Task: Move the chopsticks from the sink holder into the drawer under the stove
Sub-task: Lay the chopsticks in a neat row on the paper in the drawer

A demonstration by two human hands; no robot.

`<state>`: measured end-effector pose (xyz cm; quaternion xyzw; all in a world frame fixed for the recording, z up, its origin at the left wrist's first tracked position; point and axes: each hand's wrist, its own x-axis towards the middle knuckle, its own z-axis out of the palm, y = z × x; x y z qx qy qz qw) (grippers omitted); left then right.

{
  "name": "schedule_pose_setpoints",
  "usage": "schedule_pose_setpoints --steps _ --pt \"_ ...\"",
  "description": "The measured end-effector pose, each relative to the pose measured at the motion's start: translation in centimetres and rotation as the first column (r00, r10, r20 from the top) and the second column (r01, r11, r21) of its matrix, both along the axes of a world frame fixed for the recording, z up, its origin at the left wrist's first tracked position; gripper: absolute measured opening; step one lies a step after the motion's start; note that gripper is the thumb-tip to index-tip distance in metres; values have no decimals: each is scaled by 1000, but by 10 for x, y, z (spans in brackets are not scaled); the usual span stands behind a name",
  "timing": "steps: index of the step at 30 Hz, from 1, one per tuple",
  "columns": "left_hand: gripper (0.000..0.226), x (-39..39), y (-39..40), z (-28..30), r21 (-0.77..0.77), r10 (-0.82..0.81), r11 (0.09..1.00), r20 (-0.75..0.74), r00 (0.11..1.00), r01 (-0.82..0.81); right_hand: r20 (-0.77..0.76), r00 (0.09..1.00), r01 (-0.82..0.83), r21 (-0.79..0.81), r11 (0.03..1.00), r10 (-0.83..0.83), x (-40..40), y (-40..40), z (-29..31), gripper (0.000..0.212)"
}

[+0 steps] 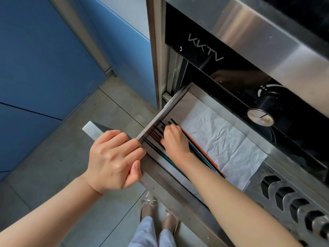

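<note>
Over drawer [178, 98] | left hand [114, 157] gripping front | right hand [175, 139] curled on chopsticks [204, 152]

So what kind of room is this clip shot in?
Most likely a home kitchen. A built-in stove unit with a control knob sits above an open steel drawer lined with paper, where the right hand lays chopsticks; blue cabinet doors stand alongside.

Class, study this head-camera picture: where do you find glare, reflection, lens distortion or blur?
Head view: bright glare streaks the steel trim; the glossy black panel shows a dim reflection; wide-angle distortion slants the blue cabinet doors; both hands, left hand and right hand, look sharp.
</note>
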<state>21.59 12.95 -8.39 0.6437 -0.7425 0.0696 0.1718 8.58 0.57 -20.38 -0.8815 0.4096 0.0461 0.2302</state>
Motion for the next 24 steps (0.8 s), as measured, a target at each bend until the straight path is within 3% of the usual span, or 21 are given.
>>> schedule_pose_setpoints --steps 4,7,13,20,24 --pt "50 0 0 4 33 -3 999 11 1000 2 54 997 47 72 996 -51 -14 0 19 10" --pt "49 0 0 8 65 -4 998 23 1000 2 100 986 110 228 967 -135 -23 -5 33 13" --pt "47 -1 1 12 83 8 997 32 999 -10 257 931 164 336 927 -258 -36 -8 38 18" --pt "49 -1 0 12 78 12 997 34 999 -15 415 869 141 314 939 -269 -44 -20 44 12" --pt "50 -1 1 11 80 9 997 37 999 -12 305 909 209 259 943 -286 -53 -41 34 19"
